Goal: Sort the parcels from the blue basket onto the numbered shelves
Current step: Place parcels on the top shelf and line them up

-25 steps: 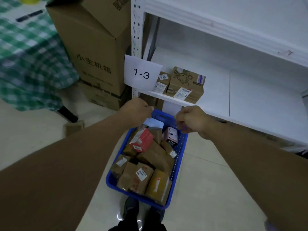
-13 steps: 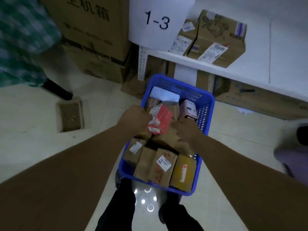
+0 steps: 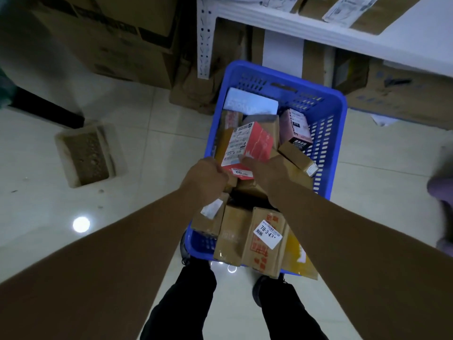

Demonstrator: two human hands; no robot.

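Blue basket [image 3: 340, 123] sits on pale floor tiles, loaded with parcels; it is the reference for everything below. Red parcel [image 3: 255, 143] lies uppermost in the middle of the basket, tilted, its white printed label facing up on the left half and a small sticker reading "03" at its near end. Left hand [image 3: 208, 177] is at the parcel's near left corner, fingers curled in tight against it, fingertips hidden under the edge. Right hand [image 3: 267, 168] is at the near right corner, thumb laid on the red face, the other fingers out of sight beneath; both hands have hold of the red parcel. At the far end of the basket a flat pale-blue packet [image 3: 252, 103] leans on the wall. A pink box [image 3: 296, 128] stands by the right wall, with a small brown carton [image 3: 297, 155] just nearer. At the near end sits a brown parcel [image 3: 267, 238] labelled "78-3-43", with a yellow packet [image 3: 300, 258] beside it on the right. Beyond the basket runs a white shelf [image 3: 318, 23] holding cartons. Left of the basket a dusty hollow block [image 3: 88, 155] lies on the tiles, well apart.
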